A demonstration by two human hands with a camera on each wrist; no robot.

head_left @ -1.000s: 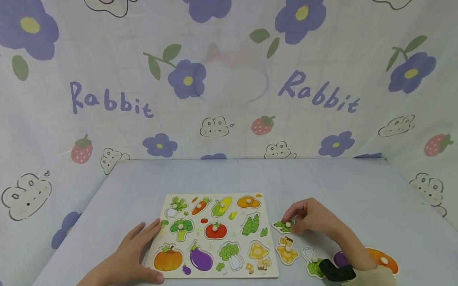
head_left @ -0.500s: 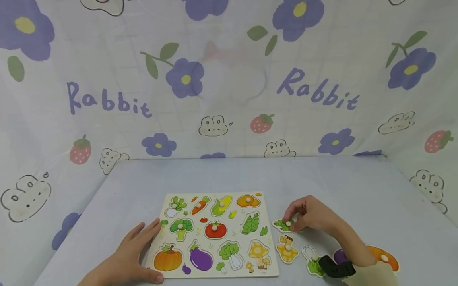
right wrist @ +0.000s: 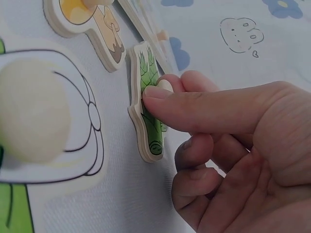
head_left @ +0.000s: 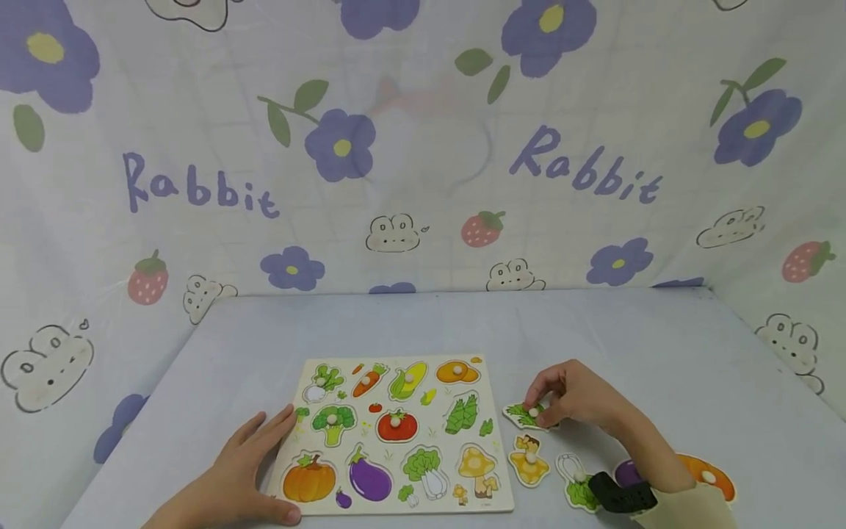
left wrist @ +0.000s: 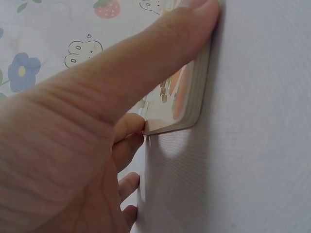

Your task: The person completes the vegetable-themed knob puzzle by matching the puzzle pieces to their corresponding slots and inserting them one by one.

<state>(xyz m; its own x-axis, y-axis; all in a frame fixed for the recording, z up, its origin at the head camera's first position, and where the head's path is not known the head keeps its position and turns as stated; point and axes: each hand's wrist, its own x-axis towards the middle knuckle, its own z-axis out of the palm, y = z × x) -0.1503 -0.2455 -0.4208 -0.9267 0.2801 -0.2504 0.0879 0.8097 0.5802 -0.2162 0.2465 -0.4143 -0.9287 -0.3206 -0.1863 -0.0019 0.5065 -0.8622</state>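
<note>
A wooden vegetable board (head_left: 370, 507) lies flat on the table. My left hand (head_left: 234, 477) rests at its left side, fingers spread along the edge and thumb on the near corner; the left wrist view shows the thumb over the board's edge (left wrist: 197, 97). Right of the board, my right hand (head_left: 581, 400) pinches a green asparagus-like piece (head_left: 518, 416) by its knob. In the right wrist view, thumb and finger of the hand (right wrist: 233, 141) are at the knob of the green piece (right wrist: 153, 131). The board's matching green picture (head_left: 463, 414) has no knob.
Below the green piece lies a mushroom piece (head_left: 529, 470), with a cabbage piece (head_left: 576, 488) to its right. A purple piece (head_left: 626, 472) and an orange piece (head_left: 720, 481) are partly behind my right wrist. Carrot, corn, tomato and broccoli (head_left: 333, 420) on the board have knobs.
</note>
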